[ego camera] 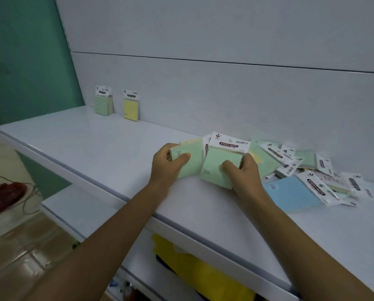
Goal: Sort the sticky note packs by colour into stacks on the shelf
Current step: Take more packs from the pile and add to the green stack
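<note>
Just above the white shelf (108, 144), the left hand (165, 168) gripped a flat, film-wrapped pale green sticky note pack (193, 158); the right hand (244, 173) gripped its green twin (216, 162). Both seemed light, stiff and slippery; the edges offered the surest hold.

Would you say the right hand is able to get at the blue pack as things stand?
Probably not yet: the right hand grips a green pack, though the blue pack lies close beside it, mostly uncovered.
</note>
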`<state>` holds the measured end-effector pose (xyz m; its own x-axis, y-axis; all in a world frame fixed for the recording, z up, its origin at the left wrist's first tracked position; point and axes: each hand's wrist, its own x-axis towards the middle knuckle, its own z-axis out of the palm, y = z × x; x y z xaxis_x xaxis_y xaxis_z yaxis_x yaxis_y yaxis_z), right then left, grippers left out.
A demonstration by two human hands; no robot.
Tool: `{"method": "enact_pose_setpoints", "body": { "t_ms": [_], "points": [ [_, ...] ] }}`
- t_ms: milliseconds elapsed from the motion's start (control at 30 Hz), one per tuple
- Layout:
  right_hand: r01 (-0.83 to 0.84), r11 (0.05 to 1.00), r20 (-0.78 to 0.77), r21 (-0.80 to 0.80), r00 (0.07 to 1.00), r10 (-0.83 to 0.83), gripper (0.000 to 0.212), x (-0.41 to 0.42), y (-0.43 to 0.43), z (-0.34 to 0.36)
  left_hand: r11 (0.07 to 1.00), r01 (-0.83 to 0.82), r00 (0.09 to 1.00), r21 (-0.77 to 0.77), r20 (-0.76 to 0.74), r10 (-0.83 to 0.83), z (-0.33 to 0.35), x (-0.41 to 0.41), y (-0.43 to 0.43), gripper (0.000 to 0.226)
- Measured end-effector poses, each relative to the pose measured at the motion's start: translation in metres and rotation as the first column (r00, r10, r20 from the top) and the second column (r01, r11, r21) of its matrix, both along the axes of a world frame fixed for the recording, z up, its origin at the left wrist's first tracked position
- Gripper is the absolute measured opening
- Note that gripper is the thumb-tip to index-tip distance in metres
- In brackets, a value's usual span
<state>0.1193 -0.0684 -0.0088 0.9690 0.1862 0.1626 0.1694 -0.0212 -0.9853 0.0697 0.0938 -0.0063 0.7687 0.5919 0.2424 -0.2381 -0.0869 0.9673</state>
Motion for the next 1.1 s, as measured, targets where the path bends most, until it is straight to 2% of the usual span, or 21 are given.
{"method": "enact_pose_setpoints", "body": {
  "t_ms": [133,300,400,533,667,833,1000,1100],
  "points": [
    [-0.048,0.99,0.141,-0.131,0.988,0.066,0.03,0.0,0.003,-0.006,0.996,-0.079,0.997,-0.031,-0.015,0.079,0.0,0.003,0.001,0.02],
    [-0.081,0.982,0.229,-0.172,0.966,0.119,0.032,-0.004,-0.001,-0.011,0.997,-0.06,0.998,0.042,-0.026,0.061,0.0,0.004,-0.002,0.02],
    [-0.066,0.968,0.287,-0.242,0.948,0.136,0.037,-0.008,-0.003,-0.011,0.998,-0.036,0.998,0.058,-0.043,0.039,-0.001,0.005,-0.002,0.025],
    [-0.017,0.952,0.344,-0.305,0.93,0.127,0.032,-0.009,-0.004,-0.01,0.994,-0.054,0.996,0.093,-0.068,0.06,-0.003,0.005,0.0,0.025],
    [-0.015,0.95,0.318,-0.312,0.94,0.12,0.026,-0.011,-0.004,-0.007,0.996,-0.056,0.997,0.076,-0.054,0.06,-0.001,0.006,0.002,0.014],
    [-0.046,0.947,0.272,-0.317,0.953,0.137,0.028,-0.014,-0.002,-0.001,0.997,0.002,1.0,0.076,-0.024,0.0,-0.006,0.007,0.004,0.014],
    [-0.145,0.952,0.097,-0.271,0.98,0.176,0.028,-0.016,0.0,0.009,0.992,0.036,0.999,0.119,-0.036,-0.032,-0.006,0.01,0.003,0.014],
    [-0.08,0.95,0.071,-0.302,0.992,0.106,0.026,-0.019,0.005,0.011,0.99,0.118,0.99,0.075,-0.081,-0.112,-0.001,0.009,0.003,0.012]
  ]
}}
